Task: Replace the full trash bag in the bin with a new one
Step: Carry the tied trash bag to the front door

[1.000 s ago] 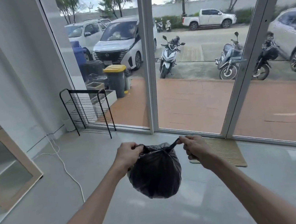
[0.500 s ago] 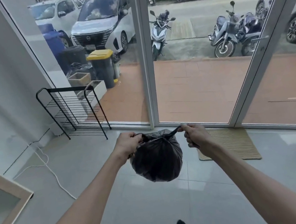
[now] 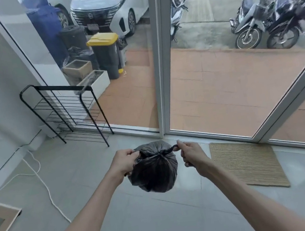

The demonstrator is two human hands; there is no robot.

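Tiled floor [image 3: 182, 215] by glass door [image 3: 219, 65]. Full bag [image 3: 154, 174] hangs mid-air between left grip [image 3: 124, 164] and right grip [image 3: 190, 155], each pinching a knot tail. Risk: thin tail could tear or slip under pull; bag drops, spills.

The trash bag [image 3: 154, 171] has been carried closer to the glass door [image 3: 162, 64] and now hangs near the doormat [image 3: 248, 164].
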